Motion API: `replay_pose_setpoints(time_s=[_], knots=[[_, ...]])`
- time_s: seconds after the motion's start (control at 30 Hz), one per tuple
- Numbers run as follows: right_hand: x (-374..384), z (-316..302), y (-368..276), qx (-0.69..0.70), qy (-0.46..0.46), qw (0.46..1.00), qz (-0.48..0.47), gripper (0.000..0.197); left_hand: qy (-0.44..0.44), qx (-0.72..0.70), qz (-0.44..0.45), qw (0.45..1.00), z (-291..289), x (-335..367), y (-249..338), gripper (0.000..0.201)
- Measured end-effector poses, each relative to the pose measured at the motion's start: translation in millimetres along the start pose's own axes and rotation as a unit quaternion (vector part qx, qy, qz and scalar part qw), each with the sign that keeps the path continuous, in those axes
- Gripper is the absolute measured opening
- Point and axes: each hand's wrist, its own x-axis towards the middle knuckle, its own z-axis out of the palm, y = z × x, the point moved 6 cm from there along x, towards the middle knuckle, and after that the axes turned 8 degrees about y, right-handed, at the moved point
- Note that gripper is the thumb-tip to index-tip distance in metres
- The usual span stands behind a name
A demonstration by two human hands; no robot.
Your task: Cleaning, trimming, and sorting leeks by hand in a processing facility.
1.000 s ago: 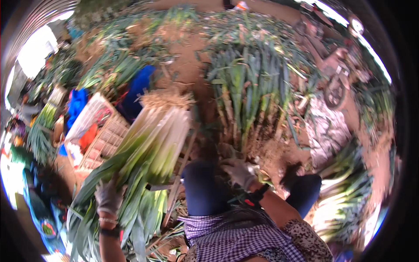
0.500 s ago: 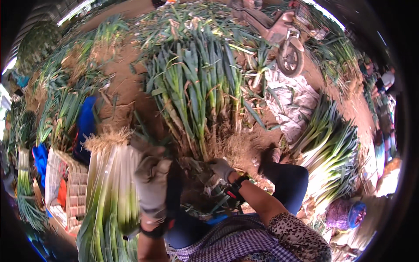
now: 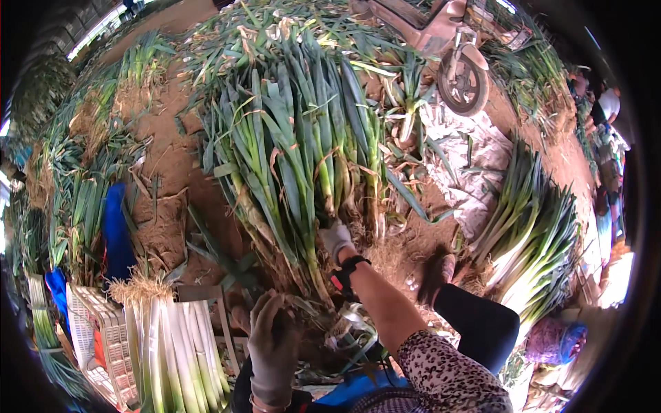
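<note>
A big heap of leeks [image 3: 275, 151] with long green leaves and rooty, soil-brown bases lies in front of me. My right hand [image 3: 335, 238], in a pale glove, reaches into its near side and closes round the lower stalk of one leek [image 3: 329, 196]; its fingertips are partly hidden among the stalks. Closer to my body, my left hand [image 3: 274, 351], also gloved, is raised with fingers loosely curled and a gap inside them. I see nothing in it. Left of that hand stands a bundle of cleaned leeks [image 3: 179, 344], white stalks and trimmed roots upward.
A white plastic crate [image 3: 113, 337] sits at the left, near a blue cloth [image 3: 118, 230]. More leeks [image 3: 527, 220] lie at the right beside a pale crumpled sheet [image 3: 461, 155]. A scooter [image 3: 461, 79] stands at the back right. Purple twine [image 3: 544, 339] lies low right.
My right hand has moved forward into the leek heap and onto a stalk. My left hand has moved down and slightly right. The view has shifted a little.
</note>
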Motion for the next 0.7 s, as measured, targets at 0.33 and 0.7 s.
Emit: replay_pose_setpoints(time_s=[0.33,0.7], knots=[[21.3,-38.3,6.9,-0.156,-0.002,0.987,-0.035,0.086,-0.063,-0.123,-0.090,0.986,20.2,2.4,7.3,0.050],[83.9,-33.0,29.1,0.214,-0.105,0.960,-0.148,0.047,-0.107,-0.160,-0.121,0.974,56.6,1.5,7.9,0.056]])
